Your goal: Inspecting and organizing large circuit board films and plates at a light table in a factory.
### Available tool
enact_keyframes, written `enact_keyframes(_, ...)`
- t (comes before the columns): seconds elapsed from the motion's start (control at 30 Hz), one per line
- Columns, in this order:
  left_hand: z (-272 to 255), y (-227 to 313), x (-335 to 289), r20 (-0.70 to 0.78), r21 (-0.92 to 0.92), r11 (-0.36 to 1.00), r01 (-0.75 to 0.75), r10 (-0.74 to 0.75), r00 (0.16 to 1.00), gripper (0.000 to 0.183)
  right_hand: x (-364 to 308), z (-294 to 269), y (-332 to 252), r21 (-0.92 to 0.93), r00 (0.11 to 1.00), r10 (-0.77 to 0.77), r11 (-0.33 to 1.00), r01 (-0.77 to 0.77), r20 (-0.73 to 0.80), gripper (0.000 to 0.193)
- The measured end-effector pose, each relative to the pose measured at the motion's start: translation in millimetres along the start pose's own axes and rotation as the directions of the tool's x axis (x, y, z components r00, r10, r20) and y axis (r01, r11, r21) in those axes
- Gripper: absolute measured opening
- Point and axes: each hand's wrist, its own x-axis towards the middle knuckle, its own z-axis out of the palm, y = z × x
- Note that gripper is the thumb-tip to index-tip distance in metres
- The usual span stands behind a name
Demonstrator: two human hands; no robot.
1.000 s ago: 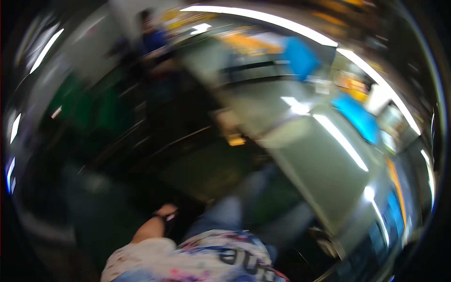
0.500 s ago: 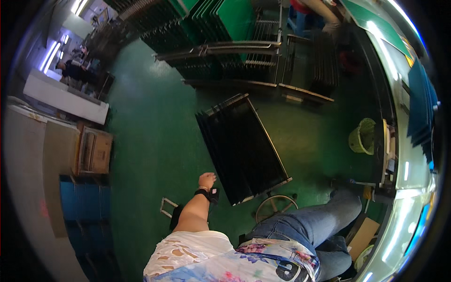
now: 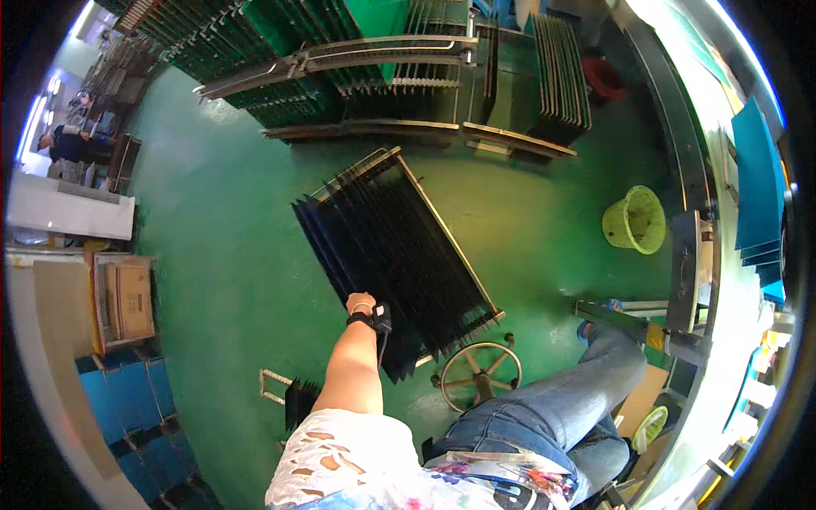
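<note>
A green floor [image 3: 221, 280] spreads across the room, with a long rack of green boards [image 3: 382, 51] at the top and a smaller rack of dark boards [image 3: 561, 76] just beside it. Nearer, a rack [image 3: 448, 225] packed with black boards [image 3: 382, 246] stands at a slant on the floor, in front of the seated person. The left hand [image 3: 361, 303], with a black band [image 3: 360, 320] at its wrist, is at the left side of these black boards. Its fingers are too small to make out, so I cannot tell whether they are clamped on a board's edge or only near it. The right hand is out of view, its grip unknown. A spoked ring [image 3: 480, 374] sits by the rack's near end. Rightward, a yellow-green basket [image 3: 633, 221] stands near the workbench, where blue boards [image 3: 756, 187] lean. Blue boxes [image 3: 127, 391] line the left.
</note>
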Motion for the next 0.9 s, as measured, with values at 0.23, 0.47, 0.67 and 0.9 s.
enact_keyframes(0.23,-88,-19,-59,-0.260,0.119,0.956,-0.268,0.290,0.921,0.030,16,-15,-44,0.054,0.996,-0.056,0.997,0.052,0.064,0.038)
enact_keyframes(0.47,-262,-111,-169,-0.226,-0.479,0.758,-0.442,0.380,0.897,0.032,62,-3,-64,0.228,0.941,-0.186,0.966,0.122,0.283,0.039)
enact_keyframes(0.67,-319,-104,-304,-0.292,-0.830,0.270,-0.489,0.537,0.792,0.023,93,2,-89,0.463,0.810,-0.429,0.857,0.226,0.399,0.040)
enact_keyframes(0.9,-283,5,-402,-0.362,-0.908,-0.228,-0.350,0.848,0.387,0.026,47,-6,-93,0.125,0.753,-0.442,0.889,0.441,0.488,0.035)
